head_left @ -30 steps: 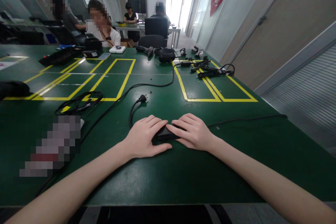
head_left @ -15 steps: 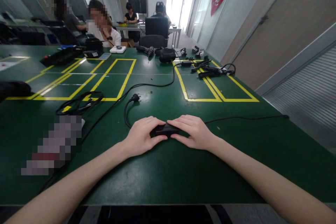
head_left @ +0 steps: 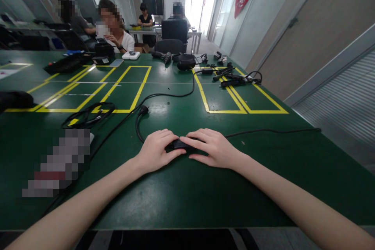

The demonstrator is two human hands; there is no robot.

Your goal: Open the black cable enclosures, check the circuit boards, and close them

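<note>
A black power adapter [head_left: 181, 145] lies on the green table, partly hidden under my fingers. My left hand [head_left: 159, 149] is closed around its left end, the thumb along the near side. From the right, my right hand [head_left: 215, 148] grips the adapter, fingers over its top and thumb low in front. A short black cable bends out behind my left hand to a power plug [head_left: 143, 110]. Beyond my right hand, a thin black cord [head_left: 272, 130] runs to the table's right edge.
A coiled black cable [head_left: 89, 115] lies at left, near a pixelated object [head_left: 63, 160]. A long cord [head_left: 158, 94] crosses the yellow-taped table. Several cables and adapters [head_left: 234, 80] sit at the back right, with a power drill [head_left: 166, 58] further left. A person [head_left: 127, 41] sits across.
The adapter and its plug have shifted slightly left. My right fingers reach further over the adapter, covering more of it. The person across has a hand raised near something white.
</note>
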